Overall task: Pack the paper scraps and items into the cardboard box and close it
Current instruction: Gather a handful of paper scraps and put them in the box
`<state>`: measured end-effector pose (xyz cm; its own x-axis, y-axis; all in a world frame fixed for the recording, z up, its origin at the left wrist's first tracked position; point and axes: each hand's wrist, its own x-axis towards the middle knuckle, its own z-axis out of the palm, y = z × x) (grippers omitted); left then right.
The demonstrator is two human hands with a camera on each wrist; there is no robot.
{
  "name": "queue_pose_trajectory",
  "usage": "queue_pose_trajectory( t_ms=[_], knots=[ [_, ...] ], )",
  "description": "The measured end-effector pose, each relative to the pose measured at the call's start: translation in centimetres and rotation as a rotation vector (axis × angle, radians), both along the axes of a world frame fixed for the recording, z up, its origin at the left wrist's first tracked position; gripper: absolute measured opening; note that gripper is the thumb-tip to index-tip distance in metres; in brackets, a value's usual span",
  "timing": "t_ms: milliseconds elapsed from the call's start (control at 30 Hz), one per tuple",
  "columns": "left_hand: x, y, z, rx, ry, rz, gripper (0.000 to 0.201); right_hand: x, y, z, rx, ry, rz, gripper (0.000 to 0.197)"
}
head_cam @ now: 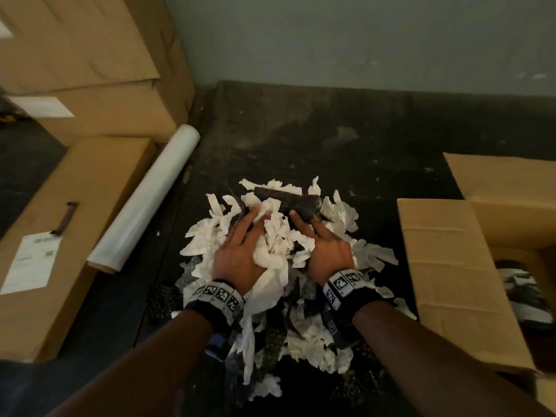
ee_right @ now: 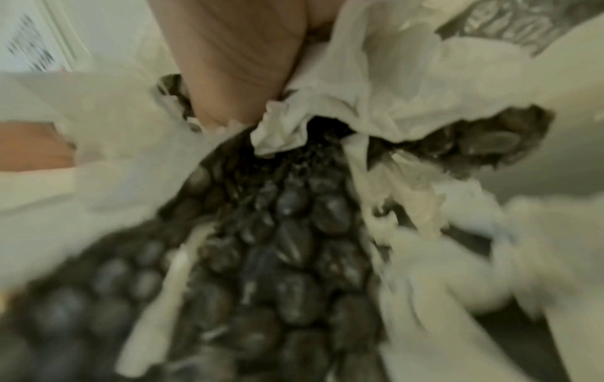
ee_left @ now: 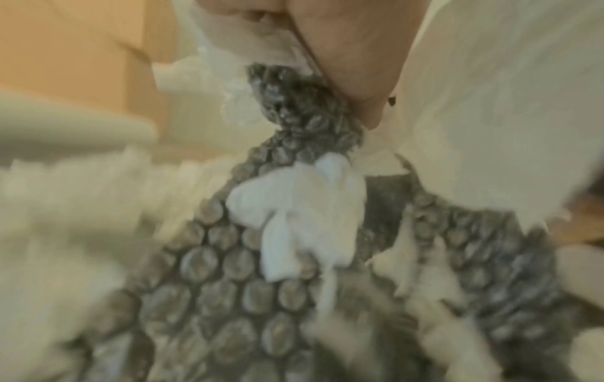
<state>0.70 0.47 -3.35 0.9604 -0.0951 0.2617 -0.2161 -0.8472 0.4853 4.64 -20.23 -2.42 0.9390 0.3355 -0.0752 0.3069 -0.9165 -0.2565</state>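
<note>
Paper scraps (head_cam: 278, 236), torn, white, crumpled; both hands (head_cam: 237, 254) (head_cam: 326, 251) clutch bunches.

The pile of paper scraps (head_cam: 270, 245) lies on the floor (head_cam: 346, 139), with the open box (head_cam: 469, 266) to its right and a roll (head_cam: 144, 203) to its left.

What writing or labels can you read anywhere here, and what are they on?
No text is legible.
White label on the long cardboard box: print too blurred to read.
White label on the stacked boxes: looks blank.
Wristbands: black-and-white square code patterns, no words.
</note>
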Motion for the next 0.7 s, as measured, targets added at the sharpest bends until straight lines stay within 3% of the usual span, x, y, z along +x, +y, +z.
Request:
queue_pose_trajectory(
  t_ms=[133, 367, 533, 700],
  knots=[
    [-0.9, 0.2, 3.6, 0.03, -0.066, -0.025, 0.098, -1.3, -0.1, 3.3, 0.024, -0.154, -0.009, 0.094],
    [-1.3, 0.5, 10.3, 0.104, -0.198, -0.137, 0.105, -3.5, -0.7, 10.1, -0.005, -0.299, -0.065, 0.093],
    [-1.1, -0.1, 15.1, 0.083, -0.322, -0.231, 0.089, -4.9, -1.5, 14.6, 0.002, -0.396, -0.141, 0.097],
    [-0.4, -2.0, 20.0, 0.061, -0.43, -0.306, 0.087, -6.2, -3.3, 20.1, -0.023, -0.466, -0.205, 0.089]
  ],
)
